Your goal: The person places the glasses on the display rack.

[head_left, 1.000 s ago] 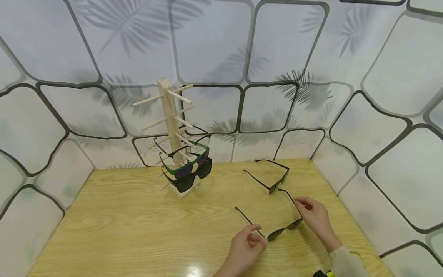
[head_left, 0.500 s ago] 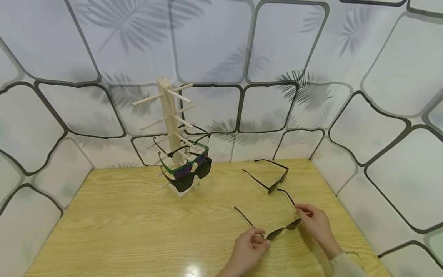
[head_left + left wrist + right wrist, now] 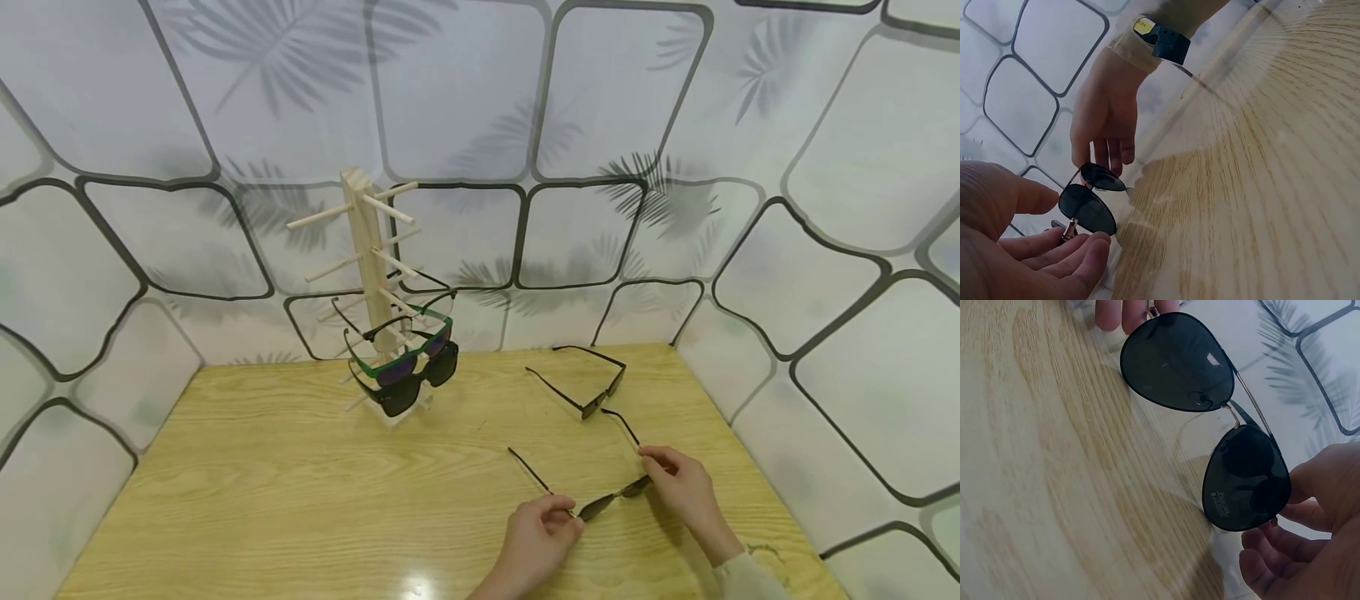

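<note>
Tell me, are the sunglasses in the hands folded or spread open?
The sunglasses are spread open: in the head view, both side arms reach out from the lenses, not folded across them.

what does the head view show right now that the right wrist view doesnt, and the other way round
Only the head view shows the wooden rack with three pairs of glasses on it, and a black pair lying farther back on the table.

Only the right wrist view shows small lettering on one lens.

Both show the held sunglasses, the left hand (just fingers in the wrist view), the right hand, part of the table and the patterned wall.
</note>
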A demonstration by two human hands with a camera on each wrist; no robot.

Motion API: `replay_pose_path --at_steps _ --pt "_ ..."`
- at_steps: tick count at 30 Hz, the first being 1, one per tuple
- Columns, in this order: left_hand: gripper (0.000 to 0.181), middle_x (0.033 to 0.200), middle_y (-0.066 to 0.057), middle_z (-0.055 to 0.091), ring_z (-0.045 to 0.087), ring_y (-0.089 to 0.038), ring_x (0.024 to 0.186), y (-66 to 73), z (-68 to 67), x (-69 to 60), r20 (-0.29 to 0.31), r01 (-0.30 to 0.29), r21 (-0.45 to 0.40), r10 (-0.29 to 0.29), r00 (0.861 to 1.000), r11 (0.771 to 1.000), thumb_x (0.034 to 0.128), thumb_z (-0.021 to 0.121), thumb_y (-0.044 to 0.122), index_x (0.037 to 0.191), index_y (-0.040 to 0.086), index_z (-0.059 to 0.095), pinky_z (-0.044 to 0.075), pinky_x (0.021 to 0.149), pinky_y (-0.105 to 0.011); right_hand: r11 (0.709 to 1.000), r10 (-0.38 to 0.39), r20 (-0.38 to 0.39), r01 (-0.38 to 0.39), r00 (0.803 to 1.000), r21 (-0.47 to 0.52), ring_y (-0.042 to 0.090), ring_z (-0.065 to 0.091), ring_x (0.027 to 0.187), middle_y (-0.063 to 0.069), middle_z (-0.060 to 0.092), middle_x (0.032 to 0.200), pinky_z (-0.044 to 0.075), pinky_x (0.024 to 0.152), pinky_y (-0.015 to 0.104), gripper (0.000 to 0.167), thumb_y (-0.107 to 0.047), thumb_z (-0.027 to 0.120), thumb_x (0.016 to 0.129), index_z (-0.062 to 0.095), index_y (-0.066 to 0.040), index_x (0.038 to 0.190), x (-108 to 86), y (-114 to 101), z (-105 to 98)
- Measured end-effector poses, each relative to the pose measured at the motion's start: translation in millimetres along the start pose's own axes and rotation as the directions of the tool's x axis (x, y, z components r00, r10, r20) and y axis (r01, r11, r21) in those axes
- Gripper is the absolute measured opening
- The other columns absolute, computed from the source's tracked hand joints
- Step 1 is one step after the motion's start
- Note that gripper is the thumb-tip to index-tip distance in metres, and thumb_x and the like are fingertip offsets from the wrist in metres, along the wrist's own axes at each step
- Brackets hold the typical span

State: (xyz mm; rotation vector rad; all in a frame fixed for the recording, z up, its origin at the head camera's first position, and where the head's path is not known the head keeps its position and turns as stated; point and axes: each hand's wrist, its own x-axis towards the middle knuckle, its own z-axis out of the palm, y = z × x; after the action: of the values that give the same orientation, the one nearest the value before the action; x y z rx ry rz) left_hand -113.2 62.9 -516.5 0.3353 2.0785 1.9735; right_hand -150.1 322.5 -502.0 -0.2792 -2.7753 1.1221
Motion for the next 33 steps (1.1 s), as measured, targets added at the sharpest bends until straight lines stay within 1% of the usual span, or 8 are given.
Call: replay_pose_path --at_steps 4,8,13,17,20,23,27,33 --pt "0.032 0.095 -0.006 0.078 0.073 -0.004 0.082 -1.1 1.2 1.3 -0.001 -0.005 -0.019 0.005 1.0 1.0 0.0938 0.075 0.009 0.12 -0.009 0.073 0.056 0.071 -0.017 1.0 -0.01 -0.013 0.01 1.0 0.003 -0.002 0.059 0.082 0.015 0.078 0.106 0.05 0.072 0.024 0.027 -0.017 0.066 0.104 0.077 -0.001 0.122 -0.2 0.7 1.7" --pt "0.034 0.095 -0.007 0.079 0.074 -0.006 0.082 -2.7 1.2 2.8 0.005 0.018 -0.044 -0.018 1.0 0.999 0.0937 0.075 0.008 0.123 -0.009 0.072 0.055 0.07 -0.015 1.0 0.013 0.003 -0.014 1.0 0.017 -0.004 0.058 0.085 0.016 0.078 0.113 0.05 0.074 0.022 0.028 -0.018 0.065 0.105 0.076 -0.001 0.124 -0.8 0.1 2.3" --pt "0.032 0.093 -0.009 0.079 0.076 -0.012 0.082 -4.9 0.0 3.6 -0.008 0.032 -0.061 -0.032 0.999 0.998 0.0924 0.073 0.007 0.121 -0.008 0.074 0.056 0.07 -0.016 0.997 0.052 0.038 -0.054 0.998 0.048 -0.002 0.059 0.088 0.018 0.076 0.12 0.049 0.073 0.022 0.031 -0.02 0.064 0.106 0.074 -0.001 0.128 -2.7 -3.5 1.5" --pt "0.03 0.092 -0.01 0.079 0.077 -0.016 0.081 -6.4 -1.3 3.7 -0.021 0.026 -0.069 -0.028 0.999 0.997 0.0921 0.072 0.006 0.119 -0.007 0.075 0.055 0.068 -0.017 0.994 0.074 0.047 -0.078 0.996 0.079 0.003 0.057 0.08 0.017 0.076 0.117 0.049 0.067 0.023 0.034 -0.022 0.063 0.107 0.072 0.0 0.131 -5.1 -5.7 0.8" --pt "0.028 0.091 -0.008 0.079 0.075 -0.013 0.078 -5.2 -2.4 3.6 -0.024 0.022 -0.068 -0.024 0.999 0.997 0.093 0.073 0.006 0.118 -0.006 0.076 0.054 0.067 -0.016 0.989 0.093 0.056 -0.098 0.994 0.11 0.006 0.059 0.073 0.016 0.076 0.112 0.05 0.062 0.024 0.037 -0.023 0.063 0.107 0.07 0.001 0.134 -7.4 -7.2 -1.0" --pt "0.027 0.091 -0.006 0.078 0.072 -0.007 0.077 -1.4 -3.9 3.1 -0.019 0.011 -0.06 -0.012 1.0 0.998 0.0943 0.073 0.007 0.117 -0.006 0.077 0.054 0.067 -0.015 0.987 0.095 0.057 -0.102 0.994 0.126 0.01 0.062 0.072 0.016 0.075 0.111 0.053 0.061 0.024 0.039 -0.025 0.062 0.108 0.068 0.001 0.136 -10.7 -11.3 -5.1" --pt "0.024 0.093 -0.004 0.078 0.07 -0.002 0.079 6.0 -7.3 2.5 -0.02 -0.025 -0.041 0.024 1.0 0.999 0.0962 0.074 0.01 0.116 -0.004 0.078 0.055 0.07 -0.015 0.988 0.074 0.043 -0.079 0.996 0.136 0.011 0.064 0.076 0.018 0.075 0.114 0.057 0.064 0.026 0.04 -0.026 0.062 0.108 0.067 0.001 0.137 -14.7 -19.7 -12.0" --pt "0.02 0.099 -0.006 0.08 0.073 -0.003 0.086 16.3 -14.8 2.2 -0.038 -0.07 -0.009 0.07 0.997 0.997 0.0993 0.073 0.012 0.114 0.0 0.08 0.057 0.077 -0.015 0.985 0.056 0.015 -0.058 0.998 0.162 0.002 0.064 0.083 0.021 0.074 0.122 0.06 0.069 0.027 0.039 -0.029 0.061 0.109 0.068 -0.001 0.137 -17.3 -32.3 -19.7"
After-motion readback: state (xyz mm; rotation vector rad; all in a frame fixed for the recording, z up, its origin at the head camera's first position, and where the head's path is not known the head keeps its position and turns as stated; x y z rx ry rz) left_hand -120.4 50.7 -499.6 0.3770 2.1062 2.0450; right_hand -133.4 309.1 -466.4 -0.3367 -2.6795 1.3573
